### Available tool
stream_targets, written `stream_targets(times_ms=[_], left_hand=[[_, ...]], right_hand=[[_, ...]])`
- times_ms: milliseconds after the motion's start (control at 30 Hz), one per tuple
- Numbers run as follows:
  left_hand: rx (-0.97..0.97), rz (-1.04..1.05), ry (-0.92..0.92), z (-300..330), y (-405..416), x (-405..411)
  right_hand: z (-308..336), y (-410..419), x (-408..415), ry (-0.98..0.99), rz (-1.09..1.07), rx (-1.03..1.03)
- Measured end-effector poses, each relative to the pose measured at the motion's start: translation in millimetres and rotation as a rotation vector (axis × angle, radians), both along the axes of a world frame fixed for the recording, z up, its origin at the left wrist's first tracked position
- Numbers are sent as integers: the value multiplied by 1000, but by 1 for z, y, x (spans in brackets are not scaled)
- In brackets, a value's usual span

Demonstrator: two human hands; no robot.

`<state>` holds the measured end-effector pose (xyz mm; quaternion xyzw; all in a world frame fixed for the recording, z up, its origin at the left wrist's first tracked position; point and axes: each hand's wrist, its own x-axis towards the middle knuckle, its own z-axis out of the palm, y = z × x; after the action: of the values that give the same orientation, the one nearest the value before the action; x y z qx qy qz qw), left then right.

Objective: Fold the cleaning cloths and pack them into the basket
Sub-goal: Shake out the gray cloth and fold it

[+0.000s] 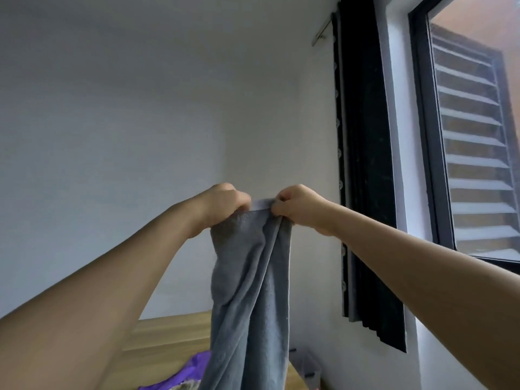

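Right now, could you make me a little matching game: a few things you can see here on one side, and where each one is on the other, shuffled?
Things:
1. grey cloth
2. purple cloth
3. black curtain
4. wooden headboard

Places:
A. hanging beside the window
B. lying low, at the bottom edge of the view
C. held up by its top edge, pinched by the left hand and right hand
D. against the wall, behind the hanging cloth

Pairs: 1-C, 2-B, 3-A, 4-D
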<state>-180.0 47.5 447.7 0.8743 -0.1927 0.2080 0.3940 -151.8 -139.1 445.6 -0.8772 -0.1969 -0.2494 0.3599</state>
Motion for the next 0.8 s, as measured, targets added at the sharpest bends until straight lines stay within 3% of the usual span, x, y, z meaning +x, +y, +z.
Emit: stream_targets(times_ms=[100, 233, 300, 367, 467, 600, 800], left_hand=[[86, -136, 129, 9, -6, -15], [169, -125, 78, 32, -7, -24], [224, -68, 47, 45, -4, -30], [416, 4, -70, 56, -3, -36], [715, 318, -289, 70, -5, -41], [828, 701, -539, 91, 2, -29], [619, 645, -678, 113, 8, -26]], right_hand=[[28, -3, -1, -120, -67, -8], [66, -6, -5, -286, -110, -150], [86, -6, -8, -405, -158, -305], [100, -2, -9, -502, -233, -480], [114, 9, -5, -582, -308, -641], [127, 14, -1, -665, -355, -598], [159, 12, -13, -689, -295, -356]])
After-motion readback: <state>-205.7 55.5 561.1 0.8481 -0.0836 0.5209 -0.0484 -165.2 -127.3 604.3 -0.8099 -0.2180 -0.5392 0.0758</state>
